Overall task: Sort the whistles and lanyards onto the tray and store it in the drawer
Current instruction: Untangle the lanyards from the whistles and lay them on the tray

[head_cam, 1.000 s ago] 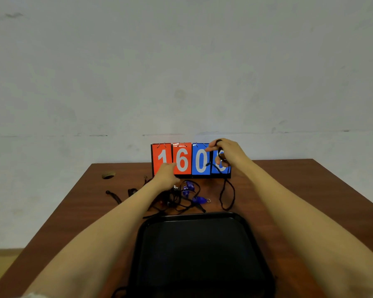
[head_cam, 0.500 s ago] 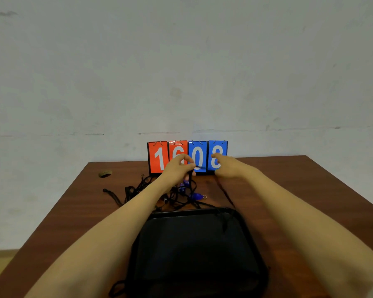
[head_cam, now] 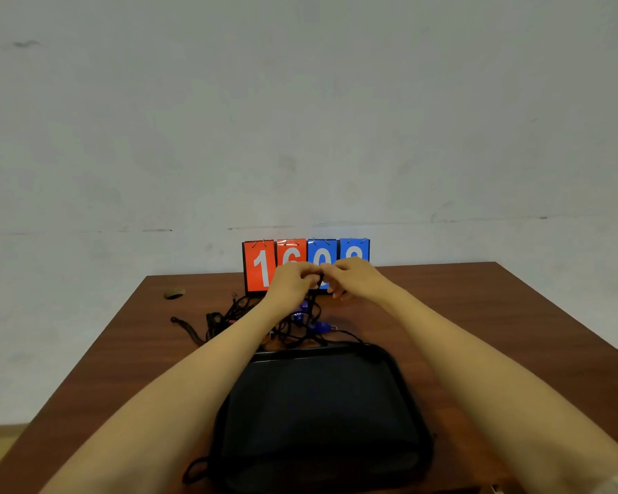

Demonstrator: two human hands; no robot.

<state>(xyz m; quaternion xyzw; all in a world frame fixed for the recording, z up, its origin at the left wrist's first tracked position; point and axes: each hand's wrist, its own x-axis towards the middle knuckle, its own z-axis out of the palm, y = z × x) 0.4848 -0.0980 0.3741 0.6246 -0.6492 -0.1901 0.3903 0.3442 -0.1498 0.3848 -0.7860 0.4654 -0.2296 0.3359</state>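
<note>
black cord is pinched between both hands now — the left hand (head_cam: 292,284) and right hand (head_cam: 354,281) have come together at the far side of the table (head_cam: 478,326), fingertips touching in front of the flip scoreboard (head_cam: 305,263), where a second ago they were apart with the right one lifted higher. the cord they nip hangs down into the tangle of lanyards (head_cam: 264,320) lying just beyond the far rim of the black tray (head_cam: 322,415). blue whistles (head_cam: 318,326) sit in that tangle, one near the tray's rim. both grips look pressed closed on the cord, though the fingers hide exactly how. the tray looks bare inside; one loop of cord lies by its near left corner. my read — the hands have met to work a knot or clip loose, so the sorting has barely begun and no drawer is in view yet.
</note>
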